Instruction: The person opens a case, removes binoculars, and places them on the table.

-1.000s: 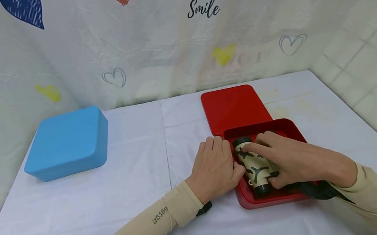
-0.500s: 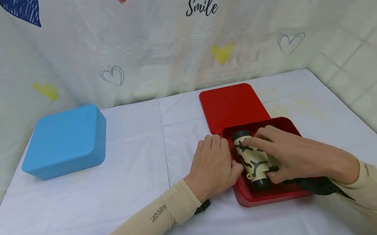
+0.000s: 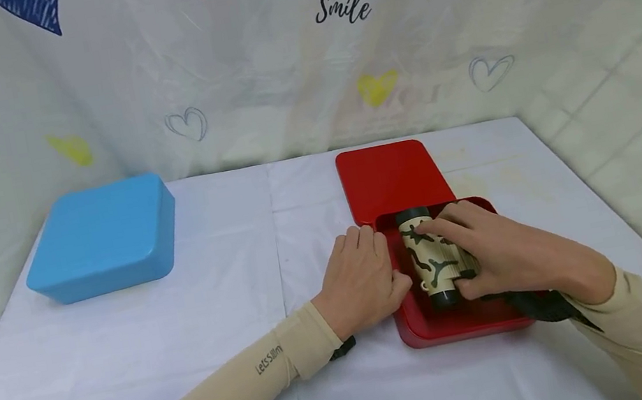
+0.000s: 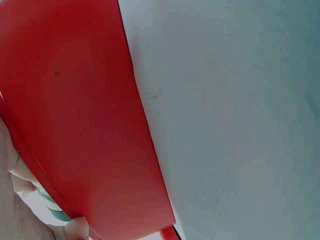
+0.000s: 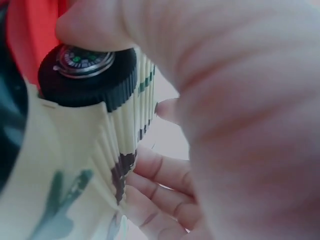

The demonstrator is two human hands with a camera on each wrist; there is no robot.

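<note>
Camouflage-patterned binoculars [image 3: 430,258] sit over the red box [image 3: 452,333], their front end just above its inside. My right hand [image 3: 504,251] grips them across the middle from the right, thumb near the lower end and fingers over the top. In the right wrist view, a small round compass [image 5: 82,61] shows on the black ridged wheel beneath the thumb, with several fingertips curled around the far side. My left hand [image 3: 363,281] holds the box by its left wall. In the left wrist view its thumb [image 4: 77,229] hooks over the rim beside the smooth red side.
The red lid [image 3: 394,179] lies folded back behind the box. A closed blue box [image 3: 101,238] stands at the back left of the white-covered table [image 3: 226,244]. A printed curtain [image 3: 276,87] hangs behind. Something dark [image 3: 543,306] hangs at the right wrist over the box's front edge.
My right hand and the binoculars have risen a little relative to the red box, showing more of its floor in front. My left hand keeps its place on the box wall.
</note>
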